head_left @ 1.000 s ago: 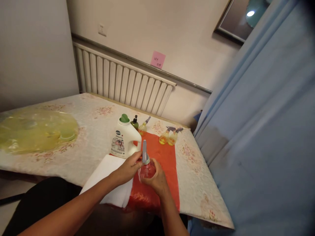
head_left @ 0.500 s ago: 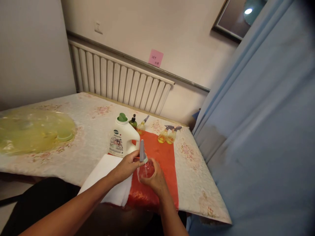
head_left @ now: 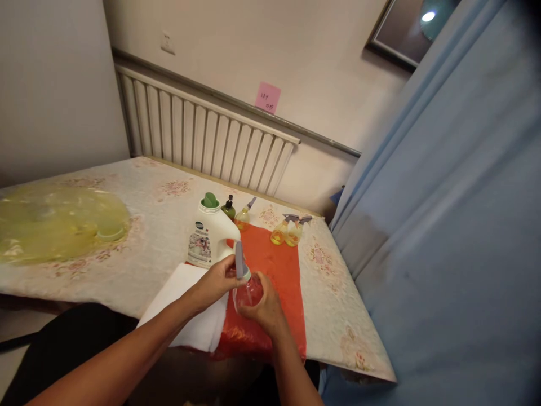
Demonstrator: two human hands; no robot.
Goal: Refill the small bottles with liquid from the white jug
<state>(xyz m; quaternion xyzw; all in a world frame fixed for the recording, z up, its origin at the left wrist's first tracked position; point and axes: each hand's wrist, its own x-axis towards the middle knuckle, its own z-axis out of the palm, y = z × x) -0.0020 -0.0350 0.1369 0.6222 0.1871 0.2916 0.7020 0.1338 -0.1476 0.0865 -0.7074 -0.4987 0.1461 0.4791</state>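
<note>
A clear spray bottle (head_left: 249, 292) with a grey trigger head stands tilted between my hands, over the red sheet (head_left: 281, 270). My left hand (head_left: 220, 282) is closed at the neck, its fingers on the trigger head. Around the bottle's round body curl the fingers of my right hand (head_left: 262, 304). The bottle looks colourless, with the red showing through. Just behind my left hand is a white jug (head_left: 207, 239) with a handle and a green piece in its mouth. Below my left forearm lies a folded white cloth (head_left: 198, 332).
Two spray bottles with yellow liquid (head_left: 285, 232) stand at the back right. Another spray bottle (head_left: 242, 219) and a dark green pump bottle (head_left: 229, 208) are behind the jug. A yellow-green plastic bag (head_left: 59, 225) lies left. A blue curtain (head_left: 443, 225) hangs along the right.
Both hands and the spray bottle have shifted slightly left in view. The grips look the same, and the other things on the table stay in place.
</note>
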